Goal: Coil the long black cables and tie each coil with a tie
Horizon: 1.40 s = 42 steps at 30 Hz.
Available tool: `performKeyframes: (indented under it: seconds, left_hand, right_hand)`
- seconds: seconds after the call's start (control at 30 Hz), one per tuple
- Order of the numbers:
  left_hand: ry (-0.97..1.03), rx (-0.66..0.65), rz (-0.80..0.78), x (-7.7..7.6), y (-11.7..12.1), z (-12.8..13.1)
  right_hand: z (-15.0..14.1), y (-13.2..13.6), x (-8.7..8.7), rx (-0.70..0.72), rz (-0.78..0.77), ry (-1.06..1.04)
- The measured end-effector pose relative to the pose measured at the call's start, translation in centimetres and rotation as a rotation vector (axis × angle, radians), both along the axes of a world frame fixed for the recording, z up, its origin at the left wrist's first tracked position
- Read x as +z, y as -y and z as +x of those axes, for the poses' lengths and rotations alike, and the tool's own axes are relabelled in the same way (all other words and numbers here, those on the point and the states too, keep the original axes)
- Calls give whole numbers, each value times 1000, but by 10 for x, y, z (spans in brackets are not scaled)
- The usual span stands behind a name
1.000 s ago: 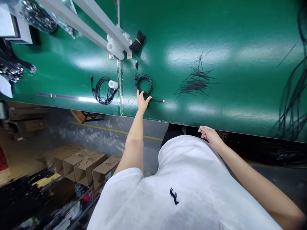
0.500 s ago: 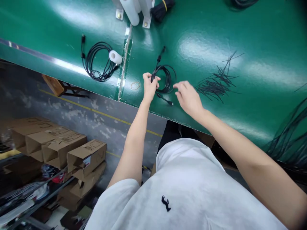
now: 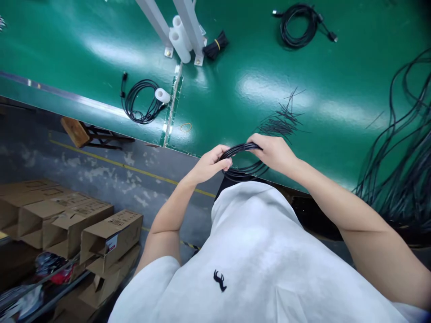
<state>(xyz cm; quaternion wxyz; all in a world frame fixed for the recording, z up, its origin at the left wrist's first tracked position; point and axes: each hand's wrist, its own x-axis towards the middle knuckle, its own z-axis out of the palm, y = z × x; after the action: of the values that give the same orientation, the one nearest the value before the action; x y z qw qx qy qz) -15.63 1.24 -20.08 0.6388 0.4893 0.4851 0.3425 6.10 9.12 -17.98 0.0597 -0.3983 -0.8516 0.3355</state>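
A coiled black cable (image 3: pixel 245 171) is held up close to my body, over the front edge of the green table (image 3: pixel 215 103). My left hand (image 3: pixel 213 162) is closed round the left side of the loops. My right hand (image 3: pixel 272 151) grips the coil at its upper right, fingers curled over the strands. The cable's plug ends are hidden from sight. Beyond my right hand lies a loose pile of thin black ties (image 3: pixel 281 122). A thin yellow rubber band (image 3: pixel 186 127) rests on the table, left of my hands.
Another coiled cable (image 3: pixel 143 102) lies at left, a white tube (image 3: pixel 162 95) on it. A third coil (image 3: pixel 298 27) is at back right. White rolls (image 3: pixel 181 45) stand between metal legs beside a banded black bundle (image 3: pixel 215 45). Loose cables (image 3: pixel 404 179) heap at right; cardboard boxes (image 3: pixel 111 237) sit lower left.
The coil has come up off the table and toward my body. My right hand, apart from it before, has taken hold of it. The view has shifted, showing more of the table's back.
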Motion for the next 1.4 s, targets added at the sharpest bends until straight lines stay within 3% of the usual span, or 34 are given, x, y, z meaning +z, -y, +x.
performKeyframes:
  seconds: [0.1,0.23,0.33,0.43,0.57,0.67,0.73,0.83,0.97,1.2,1.4]
  left_hand:
    - [150,97,-11,0,16,26]
    - [2,248,18,-4,26,66]
    - [-32,268,27,-7,27,92]
    - [2,195,49,-8,25,110]
    - [-77,-35,48,-4,30,112]
    - [19,-163,-20,-5,43,109]
    - [84,-142,-76,-8,54,112]
    - [114,7,-117,-11,68,126]
    - [77,141,-62,-10,75,144]
    - [-263,15,167,8,79,140]
    - [-577,-140,410,16,76,137]
  right_hand:
    - [27,16,11,-179,-140,-161]
    - [51,34,18,-142,-215,-156]
    - [65,44,23,-119,-68,-68]
    - [75,53,29,-130,124,66]
    - [96,68,28,-57,120,175]
    - [117,77,18,-47,25,45]
    - [129,80,11,-86,-14,-67]
    - [140,84,5,-135,-12,-161]
    - [143,86,9,-130,47,-166]
    - [149,83,14,18,4,-135]
    - [152,87,10,32,48,-23]
